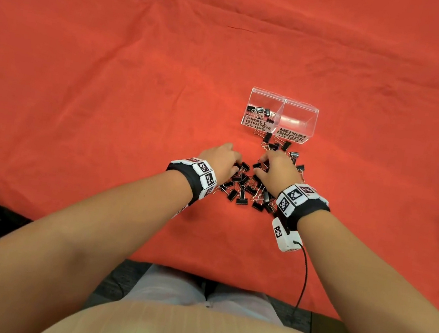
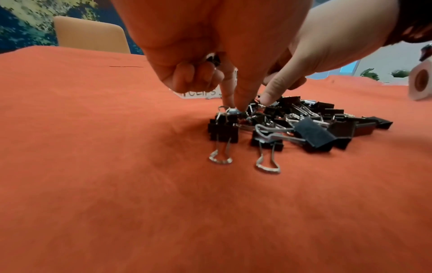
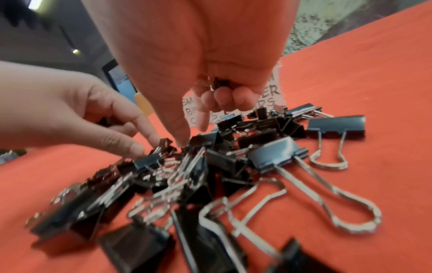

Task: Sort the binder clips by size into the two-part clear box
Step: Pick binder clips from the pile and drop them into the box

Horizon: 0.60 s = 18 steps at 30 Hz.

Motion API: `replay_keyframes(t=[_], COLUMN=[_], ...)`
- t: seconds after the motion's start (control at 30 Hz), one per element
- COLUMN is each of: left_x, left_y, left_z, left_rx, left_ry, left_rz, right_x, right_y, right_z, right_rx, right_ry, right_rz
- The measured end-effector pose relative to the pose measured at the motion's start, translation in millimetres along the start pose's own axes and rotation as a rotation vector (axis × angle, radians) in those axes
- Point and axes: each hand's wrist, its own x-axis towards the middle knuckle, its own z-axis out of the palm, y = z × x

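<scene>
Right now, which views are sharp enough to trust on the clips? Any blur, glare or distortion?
Head view: sharp, evenly lit, wide-angle bowing at the edges; glare on the clear box hides the medium side's floor. Left wrist view: clip pile fairly crisp, left hand soft up close. Right wrist view: worst, motion blur smears the near clips; the box labels behind the right hand are only partly legible.

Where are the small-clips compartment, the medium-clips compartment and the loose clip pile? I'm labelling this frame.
small-clips compartment [image 1: 259,123], head view, on its front label.
medium-clips compartment [image 1: 291,135], head view, on its front label.
clip pile [image 1: 243,187], head view, on its middle, between the wrists.
</scene>
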Motion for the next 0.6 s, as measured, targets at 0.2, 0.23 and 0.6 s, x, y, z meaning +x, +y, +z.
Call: replay_keyframes(t=[0.2, 0.23, 0.6], left_x=[1, 3, -3], left_y=[3, 2, -16], left_z=[3, 4, 3], left_rx=[-0.06, -0.099, -0.308], left_ry=[0.001, -0.012, 0.075], left_rz=[-0.052, -0.08, -0.181], right_x=[6, 7, 21], right_y=[-9, -9, -2], right_z=[4, 2, -43], right_rx=[-0.004, 0.036, 0.68], right_ry=[-0.032, -0.032, 0.133], right_rz=[0.035, 0.066, 0.255])
